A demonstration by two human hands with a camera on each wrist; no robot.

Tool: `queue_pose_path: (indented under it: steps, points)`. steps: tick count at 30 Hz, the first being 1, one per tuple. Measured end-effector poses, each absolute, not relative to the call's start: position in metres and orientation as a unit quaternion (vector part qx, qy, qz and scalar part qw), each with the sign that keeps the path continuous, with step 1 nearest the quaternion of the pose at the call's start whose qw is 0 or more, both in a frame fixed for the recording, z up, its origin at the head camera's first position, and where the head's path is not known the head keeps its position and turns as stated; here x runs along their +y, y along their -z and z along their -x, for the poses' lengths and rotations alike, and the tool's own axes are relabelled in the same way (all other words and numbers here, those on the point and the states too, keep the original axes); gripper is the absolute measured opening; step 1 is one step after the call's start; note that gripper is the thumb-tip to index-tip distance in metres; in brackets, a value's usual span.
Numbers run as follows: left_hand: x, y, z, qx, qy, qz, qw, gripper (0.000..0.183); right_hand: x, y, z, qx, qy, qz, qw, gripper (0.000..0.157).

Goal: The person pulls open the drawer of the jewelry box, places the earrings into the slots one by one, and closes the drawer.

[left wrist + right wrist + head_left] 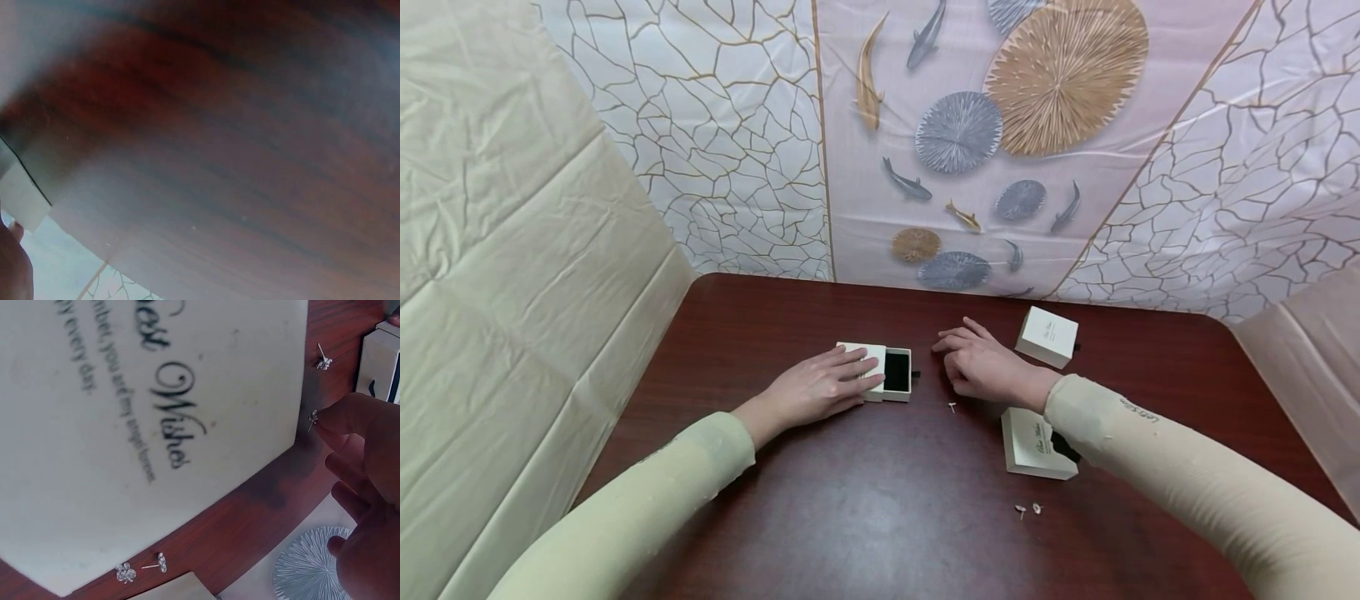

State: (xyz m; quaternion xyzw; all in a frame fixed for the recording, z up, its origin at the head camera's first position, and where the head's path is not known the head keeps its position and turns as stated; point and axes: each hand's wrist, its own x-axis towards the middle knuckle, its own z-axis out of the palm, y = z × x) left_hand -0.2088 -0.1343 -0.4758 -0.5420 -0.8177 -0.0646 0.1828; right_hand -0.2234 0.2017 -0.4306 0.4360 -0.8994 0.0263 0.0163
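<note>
My left hand (820, 387) rests over a small white box (872, 396), fingers laid across its lid. The box's drawer is slid partway out to the right, showing a black lining (897, 372). In the right wrist view, thumb and fingertip of my right hand (369, 469) pinch a small stud earring (313, 417) with a sparkling flower-like head. Another stud earring (324, 362) lies on the table between that hand and the box. From the head view, my right hand hovers low to the right of the drawer, and the pinched earring is hidden.
Two more white boxes stand on the right, one behind the right forearm (1048, 333) and one partly under it (1033, 446). Loose earrings (1020, 510) lie nearer the front. Two others (125, 572) show beside the printed box. A patterned cloth (880, 208) hangs behind the table (820, 517).
</note>
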Motion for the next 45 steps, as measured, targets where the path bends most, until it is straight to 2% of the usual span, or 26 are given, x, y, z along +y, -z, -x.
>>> queue_pose_path:
  steps: [8, 19, 29, 36, 45]
  points:
    - [-0.134, 0.473, 0.207, -0.818, 0.063, 0.542, 0.182, 0.047, 0.196, 0.431, 0.222, -0.893, -0.017, -0.449, 0.029, 0.028]
    - [-0.134, 0.472, 0.207, -0.821, 0.059, 0.538, 0.181, 0.047, 0.200, 0.428, 0.221, -0.900, -0.017, -0.435, 0.009, 0.037]
    - [-0.134, 0.472, 0.206, -0.821, 0.058, 0.538, 0.184, 0.046, 0.196, 0.431, 0.223, -0.892, 0.002, -0.450, 0.039, 0.035]
    - [-0.134, 0.472, 0.207, -0.817, 0.059, 0.541, 0.190, 0.046, 0.197, 0.430, 0.223, -0.903, -0.021, -0.428, 0.010, 0.031]
    - [-0.133, 0.473, 0.207, -0.817, 0.069, 0.542, 0.187, 0.047, 0.181, 0.413, 0.225, -0.908, -0.193, -0.368, -0.050, 0.019]
